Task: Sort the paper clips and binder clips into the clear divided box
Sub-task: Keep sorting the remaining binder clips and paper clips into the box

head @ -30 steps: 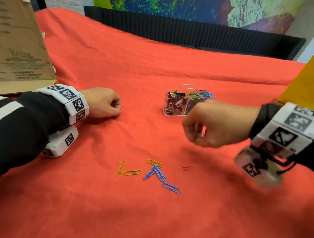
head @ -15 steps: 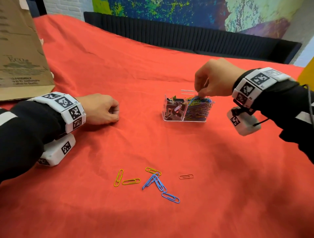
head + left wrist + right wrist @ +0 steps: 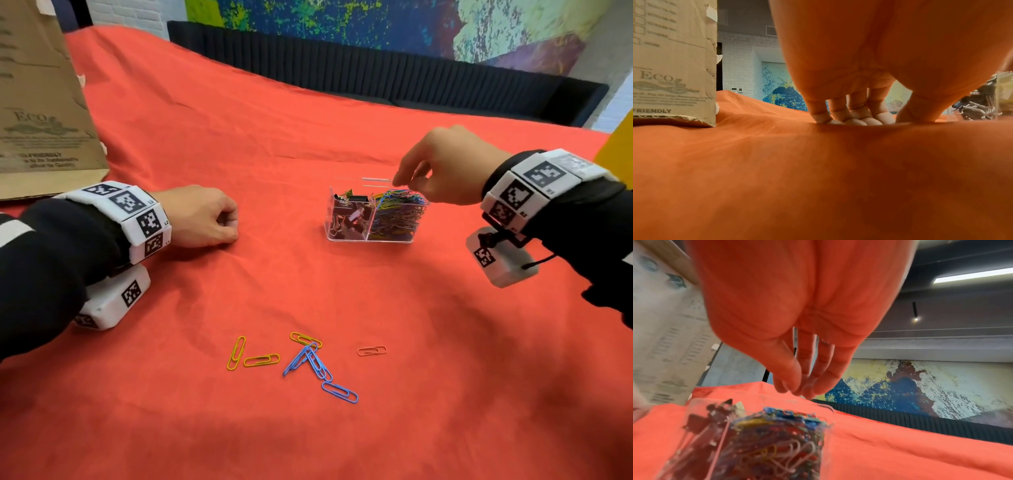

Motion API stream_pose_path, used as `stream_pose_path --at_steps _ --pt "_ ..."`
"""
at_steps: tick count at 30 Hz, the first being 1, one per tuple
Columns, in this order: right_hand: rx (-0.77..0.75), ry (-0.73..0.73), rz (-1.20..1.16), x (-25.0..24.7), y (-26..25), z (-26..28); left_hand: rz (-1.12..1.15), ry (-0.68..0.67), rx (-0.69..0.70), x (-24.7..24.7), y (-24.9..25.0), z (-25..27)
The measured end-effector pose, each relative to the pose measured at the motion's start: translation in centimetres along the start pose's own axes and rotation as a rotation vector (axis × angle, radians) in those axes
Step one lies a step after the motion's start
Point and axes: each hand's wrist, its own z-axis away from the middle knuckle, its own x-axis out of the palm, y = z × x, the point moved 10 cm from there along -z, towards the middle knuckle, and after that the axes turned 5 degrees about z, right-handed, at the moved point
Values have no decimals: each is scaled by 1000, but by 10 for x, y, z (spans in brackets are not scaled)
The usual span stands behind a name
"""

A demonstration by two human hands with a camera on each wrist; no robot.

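The clear divided box [image 3: 368, 240] stands on the red cloth right of centre. Black binder clips [image 3: 347, 216] fill its left compartment and coloured paper clips [image 3: 397, 214] are heaped in its right one. My right hand [image 3: 402, 181] hovers just above the right compartment, fingers pointing down, straight and holding nothing, as the right wrist view confirms [image 3: 797, 389] over the box [image 3: 748, 443]. My left hand [image 3: 202, 216] rests on the cloth to the left as an empty fist, its curled fingers [image 3: 849, 116] touching the cloth. Several loose paper clips lie near me: yellow [image 3: 236, 353], blue [image 3: 308, 359], one orange [image 3: 371, 351].
A brown cardboard box [image 3: 37, 102] stands at the far left on the cloth. A dark ribbed bench [image 3: 376, 72] runs along the far edge of the table. A yellow object [image 3: 616, 144] shows at the right edge.
My right hand rose from low over the cloth to the box, reached its right compartment, and its fingers have straightened there. The left hand has stayed in place.
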Motion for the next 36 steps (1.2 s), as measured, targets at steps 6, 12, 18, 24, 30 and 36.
stream_pose_path --at_steps 6,12,18,24,30,36 --pt "-243 -156 -106 12 -74 45 21 0 -12 0 -1 0" --pt "-483 -537 -102 57 -143 118 23 1 -8 -1 1 1" --pt "-469 -526 -63 68 -151 126 28 5 -12 -1 -2 1" --pt "-506 -405 -216 52 -173 112 15 12 -9 -1 -2 1" --pt "-605 -498 -285 51 -193 123 18 14 -6 -2 -3 0" --pt "-684 -463 -177 52 -200 130 24 8 -12 -2 -3 -1"
